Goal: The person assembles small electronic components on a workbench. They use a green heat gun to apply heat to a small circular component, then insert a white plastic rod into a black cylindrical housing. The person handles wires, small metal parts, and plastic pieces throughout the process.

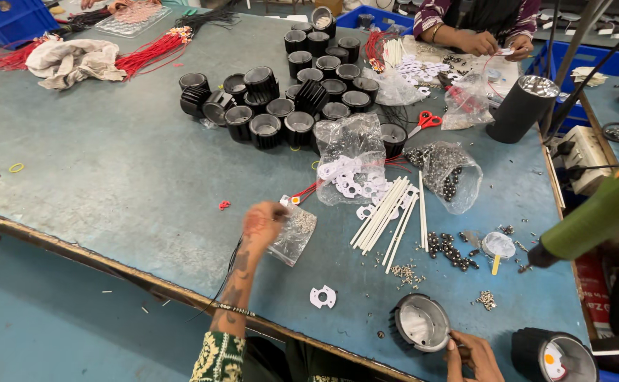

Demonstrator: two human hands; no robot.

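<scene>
The left hand [263,221] reaches out from the near edge of the table [97,177], its fingers bunched together at the mouth of a small clear bag of screws [294,235], which lies flat just beside it so the contents can be picked out one-handed. Thin black wires trail back along the forearm toward the near edge. The right hand [471,357] sits at the near edge further right, fingers closed on the rim of a black round housing [420,323], which lies tipped with its shiny inside facing up, steadied there for access. A white flat gasket [322,296] lies between the two hands. Beyond it, white sticks [387,216] fan out beside a bag of white gaskets [352,173] and a bag of dark beads [447,170]. More black housings [281,106] cluster mid-table. Another person's hands [486,44] work at the far edge.
</scene>
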